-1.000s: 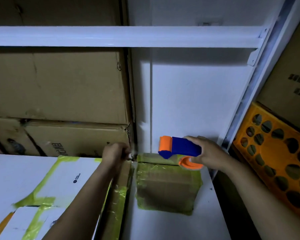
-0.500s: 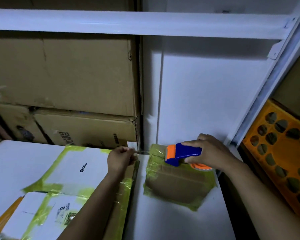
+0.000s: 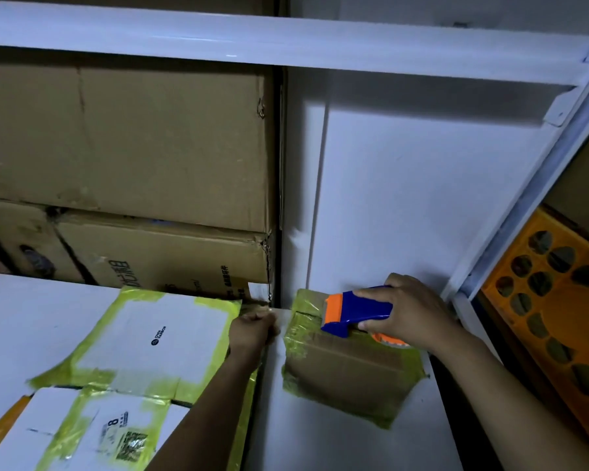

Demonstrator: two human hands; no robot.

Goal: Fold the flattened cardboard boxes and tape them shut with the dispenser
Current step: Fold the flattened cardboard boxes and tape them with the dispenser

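One shift: right hand point(image 3: 412, 314) has lowered dispenser point(image 3: 357, 309) onto the taped box point(image 3: 347, 372).

Right hand point(image 3: 412, 317) grips blue-orange dispenser point(image 3: 357, 309), pressed on top of small tape-wrapped cardboard box point(image 3: 347, 365) — box sits on white shelf point(image 3: 320, 436). Left hand point(image 3: 252, 331) curled just left of box — grip unclear.

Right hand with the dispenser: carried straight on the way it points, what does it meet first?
It points left, low over the taped box. Held by the right hand, the tape dispenser would probably reach the left hand first, just beyond the box's edge; depth is uncertain.
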